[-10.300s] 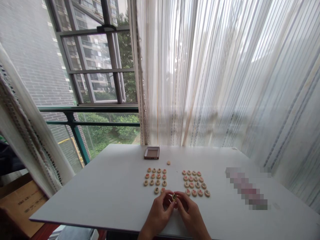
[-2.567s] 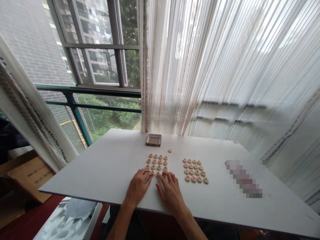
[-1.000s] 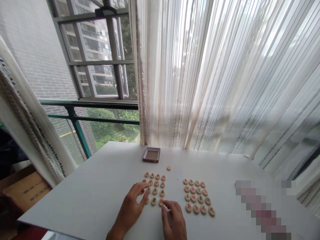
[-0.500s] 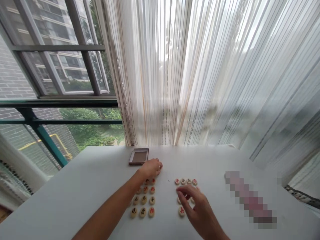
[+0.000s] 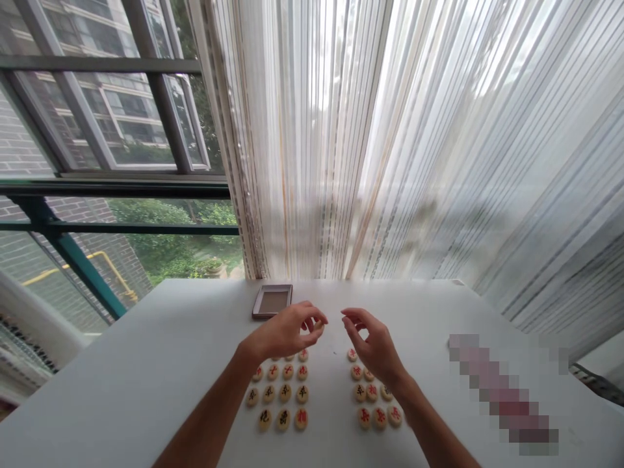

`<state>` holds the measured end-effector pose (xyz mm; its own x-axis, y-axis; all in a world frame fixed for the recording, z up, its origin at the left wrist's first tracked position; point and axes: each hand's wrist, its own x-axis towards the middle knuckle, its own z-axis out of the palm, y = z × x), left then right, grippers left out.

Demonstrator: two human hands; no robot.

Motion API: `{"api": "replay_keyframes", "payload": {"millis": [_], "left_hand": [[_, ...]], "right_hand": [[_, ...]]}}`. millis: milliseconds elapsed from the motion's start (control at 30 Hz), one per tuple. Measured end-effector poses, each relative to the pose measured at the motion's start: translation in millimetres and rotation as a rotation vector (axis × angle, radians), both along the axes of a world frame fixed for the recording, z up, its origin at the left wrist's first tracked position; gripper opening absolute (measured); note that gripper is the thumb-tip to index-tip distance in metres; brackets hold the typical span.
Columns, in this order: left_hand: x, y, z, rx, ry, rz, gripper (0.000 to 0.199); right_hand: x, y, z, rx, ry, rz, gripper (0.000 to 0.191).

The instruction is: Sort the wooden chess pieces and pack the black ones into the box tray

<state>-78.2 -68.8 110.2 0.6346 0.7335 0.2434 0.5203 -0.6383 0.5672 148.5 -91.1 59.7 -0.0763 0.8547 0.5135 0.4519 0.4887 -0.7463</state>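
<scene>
Head view: just right of the shallow box (image 5: pixel 272 303), left hand (image 5: pixel 295 326) pinches a small disc (image 5: pixel 318 324), with right hand (image 5: pixel 374 339) farther right of the box, finger and thumb slightly spread, and lettered pieces (image 5: pixel 285 392) in two groups nearer than the box.

On the white table (image 5: pixel 170 348), round pieces (image 5: pixel 285 392) marked in red or black are laid face up in rows, the far ones partly hidden. A second block of such discs (image 5: pixel 372 392), also partly obscured, is set to the right across a gap. A shallow open box (image 5: pixel 257 305) is placed near the far edge; a pixelated object (image 5: pixel 502 393) is noted slantwise at right.
</scene>
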Motion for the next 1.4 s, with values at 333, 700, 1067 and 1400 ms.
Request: {"api": "replay_keyframes", "payload": {"millis": [333,700,1067,1400], "left_hand": [[-7.9,-17.3,15.2,-0.193,-0.199,-0.133,0.020],[9.4,-26.6,13.3,-0.079,-0.156,-0.147,0.018],[12.6,-21.8,3.4,-0.052,-0.119,-0.128,0.020],[7.8,-13.9,2.3,-0.192,-0.201,-0.169,0.021]], "right_hand": [[-3.8,-33.6,-21.3,0.085,-0.098,0.058,0.012],[-22.7,-45.2,-9.8,-0.369,0.486,0.347,0.026],[-21.9,-42.3,-16.0,-0.381,0.549,0.285,0.027],[-20.4,-42.5,-17.3,-0.384,0.501,0.256,0.031]]}}
